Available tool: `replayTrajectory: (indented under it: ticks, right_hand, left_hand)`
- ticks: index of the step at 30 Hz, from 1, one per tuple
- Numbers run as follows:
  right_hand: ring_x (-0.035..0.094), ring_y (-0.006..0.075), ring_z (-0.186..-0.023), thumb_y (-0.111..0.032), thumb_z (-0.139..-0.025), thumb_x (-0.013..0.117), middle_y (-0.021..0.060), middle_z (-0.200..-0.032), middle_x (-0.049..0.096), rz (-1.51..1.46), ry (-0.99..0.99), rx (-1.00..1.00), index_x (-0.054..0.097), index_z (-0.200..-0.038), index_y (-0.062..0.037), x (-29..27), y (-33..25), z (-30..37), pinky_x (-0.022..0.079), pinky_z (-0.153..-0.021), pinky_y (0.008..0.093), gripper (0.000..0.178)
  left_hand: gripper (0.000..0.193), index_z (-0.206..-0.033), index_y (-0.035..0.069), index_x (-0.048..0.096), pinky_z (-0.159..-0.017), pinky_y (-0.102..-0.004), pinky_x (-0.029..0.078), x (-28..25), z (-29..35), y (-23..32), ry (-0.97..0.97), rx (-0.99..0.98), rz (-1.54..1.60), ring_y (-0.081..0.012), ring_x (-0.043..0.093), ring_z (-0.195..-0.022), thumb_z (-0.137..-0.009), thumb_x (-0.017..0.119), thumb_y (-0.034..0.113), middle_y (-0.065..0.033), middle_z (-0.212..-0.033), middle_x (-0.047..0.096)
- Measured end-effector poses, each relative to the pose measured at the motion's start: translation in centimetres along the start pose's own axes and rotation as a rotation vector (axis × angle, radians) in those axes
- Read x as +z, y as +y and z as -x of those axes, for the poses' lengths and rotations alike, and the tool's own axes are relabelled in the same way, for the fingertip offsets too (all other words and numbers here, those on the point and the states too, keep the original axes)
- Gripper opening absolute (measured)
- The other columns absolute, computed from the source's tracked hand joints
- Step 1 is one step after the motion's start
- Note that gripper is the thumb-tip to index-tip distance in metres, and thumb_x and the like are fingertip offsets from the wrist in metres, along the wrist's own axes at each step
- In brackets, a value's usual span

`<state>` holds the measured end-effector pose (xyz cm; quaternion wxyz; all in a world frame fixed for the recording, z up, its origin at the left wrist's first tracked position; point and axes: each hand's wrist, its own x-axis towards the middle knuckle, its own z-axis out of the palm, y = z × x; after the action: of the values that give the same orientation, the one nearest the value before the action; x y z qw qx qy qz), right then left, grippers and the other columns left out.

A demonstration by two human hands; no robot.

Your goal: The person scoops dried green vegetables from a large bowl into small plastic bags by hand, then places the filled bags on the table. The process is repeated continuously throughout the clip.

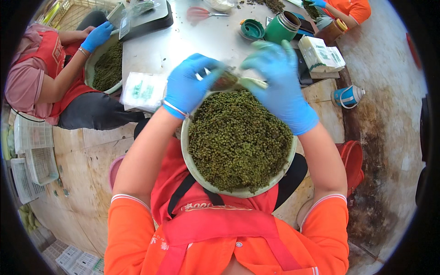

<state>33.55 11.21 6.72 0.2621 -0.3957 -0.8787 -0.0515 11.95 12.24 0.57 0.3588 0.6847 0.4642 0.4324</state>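
A pale round basin [184, 151] rests on my lap, heaped with small green berries that look like green peppercorns [243, 142]. Above its far rim my left hand [192, 82], in a blue glove, pinches a small brownish-green clump of peppercorns [225, 81]; motion blur softens its outline, and I cannot tell whether clear film wraps it. My right hand [277, 80], gloved in blue as well, hovers just to the right, over the basin's far right edge. Its fingers are smeared by motion, so their grip does not show.
On the metal table [151, 52] lie a stack of printed bags [144, 89], red-handled scissors [201, 13], a green thermos [282, 27] and a white packet stack [321, 54]. A co-worker with a basin [89, 68] sits left; another person's sleeve [355, 9] shows far right.
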Motion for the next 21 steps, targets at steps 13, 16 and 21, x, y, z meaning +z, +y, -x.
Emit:
replayTrajectory:
  ticks: [13, 16, 21]
  right_hand:
    - [0.062, 0.0372, -0.11, -0.041, -0.085, 0.064, 0.024, -0.116, 0.065, -0.245, -0.895, 0.472, 0.062, -0.124, -0.0039, 8.8, 3.7, 5.7, 0.047, -0.097, 0.0439, 0.054]
    - [0.063, 0.0372, -0.107, -0.033, -0.082, 0.065, 0.0213, -0.115, 0.066, -0.329, -0.925, 0.445, 0.065, -0.12, -0.0079, 8.1, 4.5, 5.8, 0.048, -0.096, 0.0443, 0.045]
    - [0.062, 0.0366, -0.108, -0.021, -0.082, 0.066, 0.0204, -0.115, 0.066, -0.403, -0.834, 0.435, 0.065, -0.12, -0.0094, 7.5, 3.9, 6.3, 0.048, -0.096, 0.0439, 0.04]
  left_hand:
    - [0.031, -0.104, 0.002, 0.061, -0.073, -0.0366, 0.053, -10.0, -1.9, -17.0, 0.621, -0.468, -0.19, -0.0239, 0.066, -0.08, -0.082, 0.074, 0.019, -0.0126, -0.09, 0.068]
    - [0.045, -0.109, 0.003, 0.06, -0.074, -0.039, 0.052, -10.0, 0.5, -15.0, 0.665, -0.317, -0.559, -0.0264, 0.066, -0.081, -0.077, 0.08, 0.027, -0.0138, -0.09, 0.066]
    - [0.039, -0.103, 0.012, 0.064, -0.068, -0.0402, 0.051, -6.1, 5.6, -10.3, 0.196, -0.305, -0.847, -0.0289, 0.064, -0.075, -0.077, 0.077, 0.039, -0.0099, -0.08, 0.064]
